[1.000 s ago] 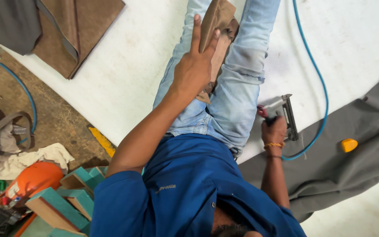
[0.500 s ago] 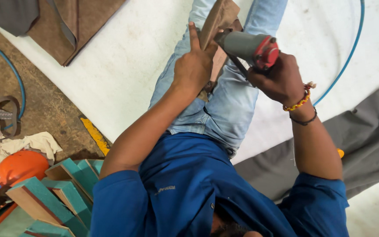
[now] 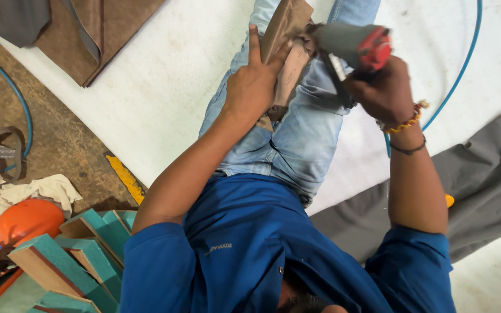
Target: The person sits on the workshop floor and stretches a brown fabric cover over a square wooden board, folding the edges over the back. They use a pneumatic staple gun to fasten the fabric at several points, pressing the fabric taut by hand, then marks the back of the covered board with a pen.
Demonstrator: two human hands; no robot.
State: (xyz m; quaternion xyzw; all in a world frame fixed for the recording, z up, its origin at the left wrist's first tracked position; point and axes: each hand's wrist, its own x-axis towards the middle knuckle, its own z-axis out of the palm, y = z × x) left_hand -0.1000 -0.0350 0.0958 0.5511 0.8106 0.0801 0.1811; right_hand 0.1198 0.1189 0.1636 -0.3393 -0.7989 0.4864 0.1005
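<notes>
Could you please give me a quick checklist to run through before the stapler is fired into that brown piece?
1. Left hand flat on the brown fabric-covered piece: ok.
2. Right hand gripping the pneumatic stapler: ok.
3. Stapler nose against the piece: ok, it appears to touch.
4. Left fingers out of the nose's line: cannot tell, they lie close.
5. Blue air hose free of kinks: ok where visible.

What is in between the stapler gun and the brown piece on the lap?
Nothing visible. The right hand holds the grey and red staple gun with its nose right at the brown fabric-covered piece. The left hand presses that piece from the other side, its fingers beside the nose, not under it.
</notes>
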